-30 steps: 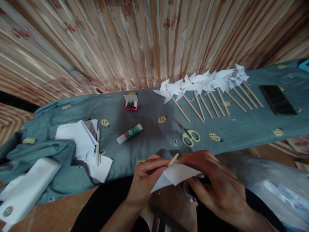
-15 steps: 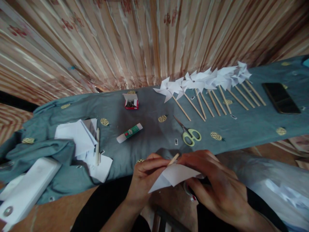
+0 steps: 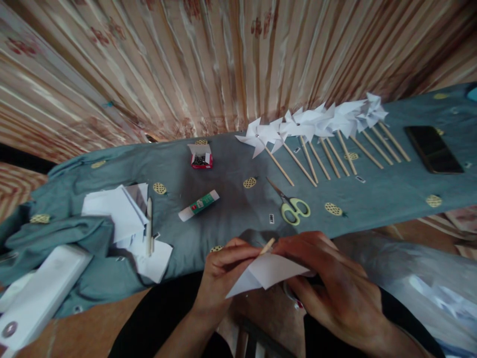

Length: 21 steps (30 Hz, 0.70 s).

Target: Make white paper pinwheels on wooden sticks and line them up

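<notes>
Between my hands is a white paper pinwheel [image 3: 274,270] with folded blades, held over my lap. The end of a wooden stick [image 3: 267,246] pokes up behind the paper. My left hand [image 3: 225,271] is closed, its thumb and fingers pinching the pinwheel and stick from the left. From the right, my right hand [image 3: 328,278] is closed on the pinwheel too, its fingers curled over the stick's end. Its fingertips are partly hidden. Yellow-green scissors [image 3: 292,206] lie on the cloth just beyond my hands.
Finished pinwheels [image 3: 313,122] on sticks lie in a row at the back right, beside a dark phone [image 3: 434,149]. A glue stick [image 3: 199,205], a small red box of pins [image 3: 201,160], paper sheets [image 3: 119,209] and a white device [image 3: 44,298] are on the left.
Almost nothing differs. The pinwheel's left blade sits very slightly lower and further left; both hands keep their hold. The whole view has shifted a little.
</notes>
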Each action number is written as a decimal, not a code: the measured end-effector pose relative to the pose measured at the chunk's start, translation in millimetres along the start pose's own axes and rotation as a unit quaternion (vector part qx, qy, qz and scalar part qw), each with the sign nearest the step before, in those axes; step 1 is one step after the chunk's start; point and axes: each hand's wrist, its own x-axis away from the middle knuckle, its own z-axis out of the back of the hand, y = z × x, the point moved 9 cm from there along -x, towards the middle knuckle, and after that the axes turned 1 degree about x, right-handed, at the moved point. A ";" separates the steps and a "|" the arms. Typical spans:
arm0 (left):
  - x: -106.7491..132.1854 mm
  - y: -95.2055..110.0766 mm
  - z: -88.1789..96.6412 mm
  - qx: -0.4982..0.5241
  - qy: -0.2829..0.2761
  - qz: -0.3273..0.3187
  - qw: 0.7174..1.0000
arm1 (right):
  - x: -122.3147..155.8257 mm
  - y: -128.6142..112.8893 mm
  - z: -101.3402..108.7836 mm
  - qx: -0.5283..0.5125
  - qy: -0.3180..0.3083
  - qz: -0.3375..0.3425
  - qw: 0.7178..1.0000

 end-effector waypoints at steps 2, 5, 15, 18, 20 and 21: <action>-0.1 0.2 -0.2 -0.002 0.000 0.002 1.000 | -0.4 0.1 0.7 0.001 -0.004 -0.004 1.000; 0.0 0.5 -1.5 -0.014 -0.004 0.005 1.000 | -1.2 0.9 0.9 -0.003 -0.012 -0.008 1.000; 1.4 -0.2 -1.0 0.004 -0.001 0.006 1.000 | -2.3 -3.9 2.9 0.005 0.013 0.014 1.000; 0.9 -0.2 -1.1 0.005 0.003 0.010 1.000 | -2.5 -3.7 2.7 0.005 0.012 0.011 1.000; 0.6 -0.9 -1.0 0.003 0.005 0.013 1.000 | -2.1 -2.2 2.3 0.000 0.007 0.005 1.000; 0.4 -1.2 -1.1 0.000 0.005 0.014 1.000 | -1.7 -1.2 1.9 -0.002 0.004 0.001 1.000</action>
